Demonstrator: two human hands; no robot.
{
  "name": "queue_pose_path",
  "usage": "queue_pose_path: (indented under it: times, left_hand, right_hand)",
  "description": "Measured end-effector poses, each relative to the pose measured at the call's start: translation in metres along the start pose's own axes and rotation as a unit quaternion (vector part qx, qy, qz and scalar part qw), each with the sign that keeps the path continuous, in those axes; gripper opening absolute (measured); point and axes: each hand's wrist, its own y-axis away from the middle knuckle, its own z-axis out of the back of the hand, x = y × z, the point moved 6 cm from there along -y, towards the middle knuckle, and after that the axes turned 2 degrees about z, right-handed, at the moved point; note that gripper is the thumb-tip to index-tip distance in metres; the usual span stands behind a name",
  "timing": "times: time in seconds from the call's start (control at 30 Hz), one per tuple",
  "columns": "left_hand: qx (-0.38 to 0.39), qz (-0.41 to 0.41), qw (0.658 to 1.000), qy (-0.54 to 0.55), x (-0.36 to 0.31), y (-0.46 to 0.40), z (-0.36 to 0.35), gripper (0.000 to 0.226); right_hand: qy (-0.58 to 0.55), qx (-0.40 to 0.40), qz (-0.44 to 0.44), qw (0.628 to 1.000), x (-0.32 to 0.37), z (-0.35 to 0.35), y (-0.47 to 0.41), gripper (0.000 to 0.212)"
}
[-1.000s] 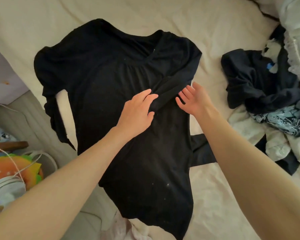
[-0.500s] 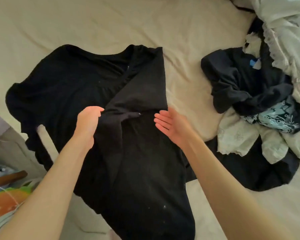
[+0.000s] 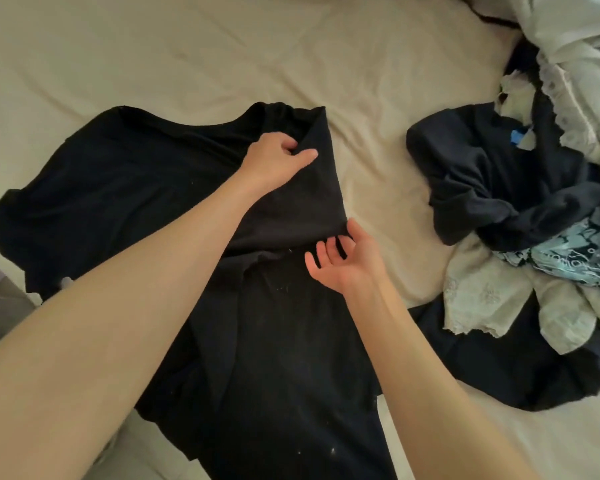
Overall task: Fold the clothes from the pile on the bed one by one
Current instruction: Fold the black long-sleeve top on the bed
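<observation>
A black long-sleeved top [image 3: 125, 188] lies spread on the beige bed [image 3: 187, 53], its right side folded inward over the chest. My left hand [image 3: 278, 155] is up near the neckline, with fingers and thumb pinching the folded flap. My right hand [image 3: 343, 259] hovers palm up at the flap's lower right edge, fingers loosely spread, holding nothing. The pile of clothes [image 3: 520, 209] sits to the right, dark and pale garments tangled together.
A pale lace-edged cloth [image 3: 575, 74] bunches at the bed's far right. The bed's left edge drops off near the lower left corner, where the top's hem hangs over. Bare sheet stretches across the top of the view.
My left hand has moved up from mid-chest to the neckline, now pinching the folded flap. My right hand stayed at the flap's lower edge. The view came closer.
</observation>
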Motion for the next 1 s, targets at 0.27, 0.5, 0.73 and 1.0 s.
queue_pose_path:
  times: [0.27, 0.5, 0.73, 1.0]
  left_hand:
    - [0.097, 0.086, 0.962, 0.239, -0.026, -0.021, -0.026, 0.026]
    - [0.068, 0.033, 0.977, 0.198, -0.029, -0.025, -0.017, 0.032]
    - [0.037, 0.055, 0.997, 0.05, 0.037, 0.04, -0.002, 0.039]
    - [0.083, 0.083, 0.988, 0.104, 0.061, 0.066, 0.0, 0.024]
  right_hand:
    - [-0.053, 0.01, -0.013, 0.998, 0.021, 0.023, 0.0, 0.033]
    - [-0.029, 0.077, 0.071, 0.994, 0.04, 0.016, -0.009, 0.038]
    - [0.22, 0.064, 0.128, 0.965, -0.005, 0.035, -0.016, 0.051]
    - [0.187, 0.041, 0.151, 0.97, 0.003, 0.039, -0.007, 0.018]
